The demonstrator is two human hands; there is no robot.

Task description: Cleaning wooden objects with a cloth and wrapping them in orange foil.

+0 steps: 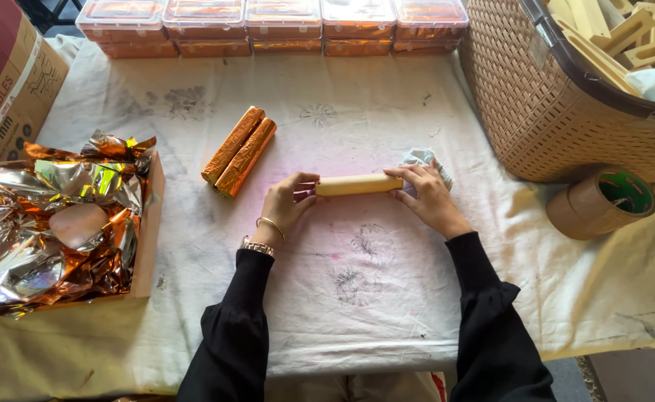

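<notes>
1. I hold a smooth, pale wooden cylinder (357, 184) level just above the stained white cloth-covered table (387, 298). My left hand (286, 205) pinches its left end and my right hand (425, 195) clasps its right end.
2. Crumpled pale cloth (420, 157) lies under my right fingers.
3. Two copper-foil-wrapped cylinders (238, 151) lie side by side, up left of my hands.
4. A shallow box of crinkled metallic foil sheets (52, 223) sits far left; a woven tan plastic basket (535, 112) and brown tape rolls (602, 202) stand right.
</notes>
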